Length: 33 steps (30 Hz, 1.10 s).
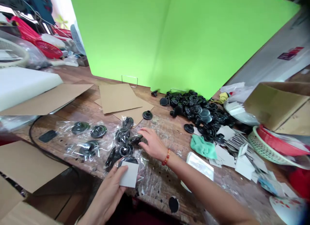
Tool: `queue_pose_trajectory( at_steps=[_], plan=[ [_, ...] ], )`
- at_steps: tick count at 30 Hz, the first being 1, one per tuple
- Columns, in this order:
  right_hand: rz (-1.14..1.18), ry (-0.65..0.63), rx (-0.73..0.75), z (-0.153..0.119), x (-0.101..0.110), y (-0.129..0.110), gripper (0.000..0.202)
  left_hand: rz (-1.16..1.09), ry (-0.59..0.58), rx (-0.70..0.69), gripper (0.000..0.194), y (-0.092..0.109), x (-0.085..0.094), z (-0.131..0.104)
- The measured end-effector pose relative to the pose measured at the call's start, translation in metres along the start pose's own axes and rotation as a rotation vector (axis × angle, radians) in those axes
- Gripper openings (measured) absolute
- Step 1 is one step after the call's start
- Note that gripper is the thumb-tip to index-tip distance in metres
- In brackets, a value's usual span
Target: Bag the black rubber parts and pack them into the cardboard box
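While a green board (189, 41) fills the top of the frame, a wooden table (88, 110) spreads across the middle below it. An open box (266, 105) stands at the right edge. A heap of black parts (193, 108) lies right of center, with loose cards (226, 157) strewn from there toward the lower right. Bagged parts (98, 131) in clear film run from left of center to the middle, and cardboard sheets (118, 97) overlap just above them. At lower center the left hand (111, 186) is closed, its thumb pressing a white card (129, 176) against a black disc (129, 159). In the middle, the right hand (152, 142) is partly open, fingers at a dark piece (136, 139) among the bagged parts; whether they grip it I cannot tell. A green cloth (203, 147) lies crumpled right of center. Smallest is the red bracelet (166, 157) on the right wrist.
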State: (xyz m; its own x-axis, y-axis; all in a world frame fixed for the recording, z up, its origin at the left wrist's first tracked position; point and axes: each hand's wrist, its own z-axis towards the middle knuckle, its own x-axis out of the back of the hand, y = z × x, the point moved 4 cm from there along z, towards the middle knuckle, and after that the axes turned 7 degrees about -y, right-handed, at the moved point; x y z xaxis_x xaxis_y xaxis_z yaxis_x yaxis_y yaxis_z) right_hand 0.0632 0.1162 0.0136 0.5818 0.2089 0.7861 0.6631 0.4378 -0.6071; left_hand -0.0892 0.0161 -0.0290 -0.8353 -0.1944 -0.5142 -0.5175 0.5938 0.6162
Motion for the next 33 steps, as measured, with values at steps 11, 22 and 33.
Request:
queue_pose_trajectory(
  at_steps=[11,22,33],
  plan=[
    [0.152,-0.309,-0.293,0.001,0.005,0.048,0.020,-0.132,0.043,-0.024,0.018,0.001,-0.002,0.011],
    [0.241,-0.335,-0.427,-0.033,0.013,0.068,0.009,-0.102,0.077,0.000,0.017,0.004,-0.002,0.010],
    [0.043,-0.053,-0.070,0.026,0.050,0.050,0.062,0.732,-0.377,-0.144,0.063,0.014,-0.051,-0.004]
  ],
)
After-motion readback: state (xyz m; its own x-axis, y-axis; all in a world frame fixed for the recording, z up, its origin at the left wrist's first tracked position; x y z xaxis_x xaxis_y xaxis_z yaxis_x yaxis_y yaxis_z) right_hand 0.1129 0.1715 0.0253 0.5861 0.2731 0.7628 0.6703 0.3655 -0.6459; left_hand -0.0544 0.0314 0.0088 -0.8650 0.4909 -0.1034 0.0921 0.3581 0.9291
